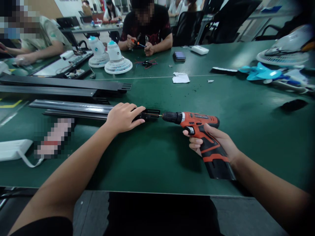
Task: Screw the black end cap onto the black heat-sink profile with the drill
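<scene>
My right hand is wrapped round the grip of an orange and black cordless drill, finger on its trigger. The drill's bit points left into the end of a long black metal rail lying on the green table. My left hand presses down on the rail's right end, fingers curled over it, just left of the black end fitting.
More long black rails lie at the left behind mine. A white power strip sits at the near left. Two small white fans stand at the back, blue fan blades at the right. Other people work across the table.
</scene>
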{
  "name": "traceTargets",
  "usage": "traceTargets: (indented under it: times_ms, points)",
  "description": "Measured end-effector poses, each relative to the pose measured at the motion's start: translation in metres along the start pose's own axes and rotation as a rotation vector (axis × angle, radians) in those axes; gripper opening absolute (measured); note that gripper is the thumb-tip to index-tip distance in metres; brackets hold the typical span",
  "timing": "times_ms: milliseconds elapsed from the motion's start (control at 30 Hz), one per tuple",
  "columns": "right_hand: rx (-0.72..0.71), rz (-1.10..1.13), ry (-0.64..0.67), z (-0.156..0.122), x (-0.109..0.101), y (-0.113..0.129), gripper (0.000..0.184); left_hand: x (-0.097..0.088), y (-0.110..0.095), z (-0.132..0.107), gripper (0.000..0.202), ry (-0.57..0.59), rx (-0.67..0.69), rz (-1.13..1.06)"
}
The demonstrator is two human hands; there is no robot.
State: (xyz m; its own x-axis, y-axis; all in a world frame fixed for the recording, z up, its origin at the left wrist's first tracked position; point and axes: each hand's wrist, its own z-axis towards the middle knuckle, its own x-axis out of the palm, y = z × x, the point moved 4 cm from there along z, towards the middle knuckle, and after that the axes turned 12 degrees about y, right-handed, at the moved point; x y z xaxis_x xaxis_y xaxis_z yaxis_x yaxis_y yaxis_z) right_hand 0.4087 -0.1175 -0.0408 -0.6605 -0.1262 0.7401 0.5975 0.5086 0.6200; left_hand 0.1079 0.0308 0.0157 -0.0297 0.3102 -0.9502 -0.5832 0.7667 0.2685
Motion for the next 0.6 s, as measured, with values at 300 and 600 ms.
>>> traceTargets:
  times_ms: [300,600]
  points:
    - [0.001,0.006,0.003,0.0011,-0.0023,0.0,0.046,0.0001,0.0,0.0008,0.053,0.027,0.001,0.004]
    - [-0.008,0.019,0.001,0.0007,0.0013,0.0,0.043,-0.0055,-0.0023,0.0025,0.049,0.121,0.007,0.022]
